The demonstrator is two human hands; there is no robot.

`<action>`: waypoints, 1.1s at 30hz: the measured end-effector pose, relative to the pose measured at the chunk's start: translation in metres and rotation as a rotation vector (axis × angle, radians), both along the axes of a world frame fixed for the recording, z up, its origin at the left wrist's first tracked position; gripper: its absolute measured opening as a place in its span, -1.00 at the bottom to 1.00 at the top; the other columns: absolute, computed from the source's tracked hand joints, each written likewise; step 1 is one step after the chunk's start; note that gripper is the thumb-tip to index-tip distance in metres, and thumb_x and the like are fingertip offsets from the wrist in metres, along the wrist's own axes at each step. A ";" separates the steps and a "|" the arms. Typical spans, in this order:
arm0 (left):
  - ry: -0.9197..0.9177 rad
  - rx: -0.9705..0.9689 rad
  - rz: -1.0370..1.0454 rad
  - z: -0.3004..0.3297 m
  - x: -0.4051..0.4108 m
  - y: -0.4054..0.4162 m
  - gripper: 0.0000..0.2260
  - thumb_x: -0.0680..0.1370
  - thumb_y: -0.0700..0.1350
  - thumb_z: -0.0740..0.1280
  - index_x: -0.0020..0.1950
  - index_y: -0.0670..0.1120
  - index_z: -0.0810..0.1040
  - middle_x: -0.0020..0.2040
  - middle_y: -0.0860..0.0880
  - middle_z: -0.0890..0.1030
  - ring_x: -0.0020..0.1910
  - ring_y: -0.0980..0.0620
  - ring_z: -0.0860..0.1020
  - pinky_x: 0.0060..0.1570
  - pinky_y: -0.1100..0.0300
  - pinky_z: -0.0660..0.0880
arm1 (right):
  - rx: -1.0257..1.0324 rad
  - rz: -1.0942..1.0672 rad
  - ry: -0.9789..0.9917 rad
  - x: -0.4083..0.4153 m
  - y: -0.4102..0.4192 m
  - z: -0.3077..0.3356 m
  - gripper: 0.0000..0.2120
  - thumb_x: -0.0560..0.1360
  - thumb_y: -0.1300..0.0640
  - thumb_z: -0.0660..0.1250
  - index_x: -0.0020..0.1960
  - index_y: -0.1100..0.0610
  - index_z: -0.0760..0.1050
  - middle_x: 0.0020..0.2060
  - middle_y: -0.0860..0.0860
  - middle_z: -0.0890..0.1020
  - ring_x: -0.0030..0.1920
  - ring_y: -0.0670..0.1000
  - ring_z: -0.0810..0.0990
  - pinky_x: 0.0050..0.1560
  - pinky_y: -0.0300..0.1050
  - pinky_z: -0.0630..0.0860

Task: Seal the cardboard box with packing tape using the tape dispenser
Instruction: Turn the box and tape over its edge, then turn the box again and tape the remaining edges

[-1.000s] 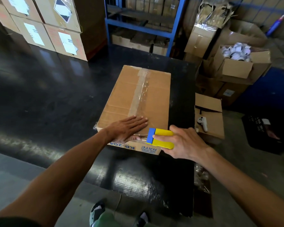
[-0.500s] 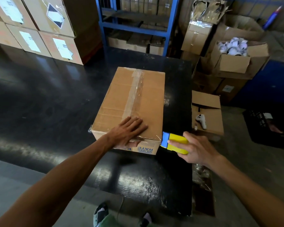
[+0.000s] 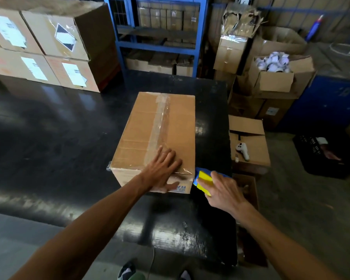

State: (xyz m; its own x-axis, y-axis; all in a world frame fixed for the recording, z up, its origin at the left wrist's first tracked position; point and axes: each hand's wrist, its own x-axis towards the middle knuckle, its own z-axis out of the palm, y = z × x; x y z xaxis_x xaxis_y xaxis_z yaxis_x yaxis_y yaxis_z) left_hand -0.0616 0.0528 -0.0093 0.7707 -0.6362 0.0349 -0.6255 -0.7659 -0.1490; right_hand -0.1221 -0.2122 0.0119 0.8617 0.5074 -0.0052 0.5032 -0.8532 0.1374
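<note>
A closed brown cardboard box (image 3: 170,128) stands on the black table (image 3: 59,138), with a strip of clear tape running along its top seam. My left hand (image 3: 162,170) lies flat on the box's near top edge, its thumb hanging over the front face. My right hand (image 3: 220,188) grips the yellow and blue tape dispenser (image 3: 203,179), which sits just off the box's near right corner, against the right side. Clear tape also shows along the near top edge and at the near left corner.
Stacked labelled cartons (image 3: 44,47) stand at the table's back left. A blue shelf (image 3: 160,37) is behind. Right of the table a low carton (image 3: 248,142) carries a white controller (image 3: 242,150); an open box of white rolls (image 3: 275,73) and a black crate (image 3: 319,156) sit farther right.
My right hand has carried the dispenser from the box's front face rightward, past the near right corner. My left hand stays pressed on the near top edge.
</note>
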 end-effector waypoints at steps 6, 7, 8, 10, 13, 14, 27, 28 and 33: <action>0.132 -0.109 0.171 -0.012 -0.012 -0.067 -0.37 0.62 0.31 0.14 0.48 -0.13 0.46 0.43 -0.27 0.48 0.44 -0.24 0.44 0.37 -0.30 0.36 | 0.027 -0.175 0.032 0.007 -0.009 0.024 -0.42 0.17 -0.08 0.57 0.18 -0.13 0.60 -0.23 0.11 0.50 -0.38 0.15 0.59 -0.52 -0.14 0.36; 0.133 -0.105 0.174 -0.018 -0.010 -0.068 -0.38 0.62 0.31 0.17 0.45 -0.13 0.50 0.41 -0.27 0.51 0.40 -0.24 0.48 0.31 -0.28 0.43 | 0.047 -0.204 0.026 0.007 -0.011 0.027 -0.43 0.16 -0.09 0.58 0.17 -0.13 0.61 -0.24 0.10 0.49 -0.39 0.14 0.59 -0.52 -0.16 0.32; 0.115 -0.099 0.167 -0.021 -0.007 -0.068 -0.39 0.62 0.32 0.18 0.44 -0.12 0.51 0.40 -0.26 0.52 0.38 -0.25 0.50 0.27 -0.27 0.47 | 0.061 -0.223 0.021 0.006 -0.013 0.029 -0.43 0.16 -0.09 0.58 0.17 -0.13 0.61 -0.24 0.09 0.49 -0.40 0.14 0.59 -0.51 -0.16 0.30; 0.024 -0.135 0.151 -0.024 -0.004 -0.067 -0.37 0.62 0.32 0.16 0.53 -0.08 0.40 0.46 -0.26 0.45 0.40 -0.26 0.48 0.26 -0.26 0.47 | 0.071 -0.239 0.033 0.003 -0.015 0.029 -0.44 0.19 -0.09 0.56 0.18 -0.14 0.60 -0.24 0.09 0.48 -0.39 0.14 0.58 -0.49 -0.16 0.29; -0.120 -0.177 0.112 -0.027 -0.005 -0.066 -0.39 0.65 0.27 0.12 0.62 0.00 0.20 0.57 -0.27 0.25 0.46 -0.33 0.38 0.32 -0.35 0.39 | 0.101 -0.262 0.055 -0.003 -0.014 0.030 -0.46 0.23 -0.10 0.53 0.21 -0.15 0.58 -0.23 0.09 0.48 -0.38 0.15 0.59 -0.48 -0.15 0.33; -0.150 -0.169 0.068 -0.029 -0.004 -0.065 -0.45 0.67 0.23 0.13 0.61 0.03 0.24 0.58 -0.26 0.25 0.47 -0.34 0.37 0.32 -0.39 0.37 | 0.111 -0.275 0.060 -0.004 -0.013 0.031 -0.46 0.25 -0.10 0.52 0.22 -0.15 0.58 -0.22 0.09 0.49 -0.37 0.15 0.59 -0.47 -0.15 0.32; 0.304 -0.357 0.755 0.006 0.000 -0.092 -0.10 0.54 0.39 -0.08 0.61 -0.24 -0.22 0.59 -0.33 -0.30 0.57 -0.31 -0.34 0.44 -0.40 -0.33 | 0.468 -0.534 0.054 0.020 -0.003 0.048 -0.47 0.41 -0.26 0.34 0.38 -0.26 0.40 -0.11 0.06 0.52 -0.08 0.14 0.58 -0.13 0.01 0.56; 0.329 -0.342 0.750 0.006 -0.001 -0.088 -0.11 0.55 0.37 -0.07 0.62 -0.25 -0.22 0.59 -0.33 -0.29 0.57 -0.32 -0.33 0.45 -0.40 -0.29 | 0.510 -0.557 0.057 0.023 0.000 0.049 -0.46 0.40 -0.27 0.34 0.37 -0.27 0.41 -0.14 0.05 0.52 -0.10 0.13 0.58 -0.13 0.02 0.56; 0.364 -0.220 0.593 0.010 -0.010 -0.033 -0.10 0.57 0.36 0.02 0.62 -0.24 -0.20 0.62 -0.27 -0.27 0.58 -0.29 -0.30 0.47 -0.38 -0.32 | 0.758 -0.663 0.084 0.038 0.021 0.059 -0.48 0.34 -0.27 0.37 0.30 -0.28 0.49 -0.23 0.00 0.62 -0.15 0.06 0.60 -0.10 0.02 0.56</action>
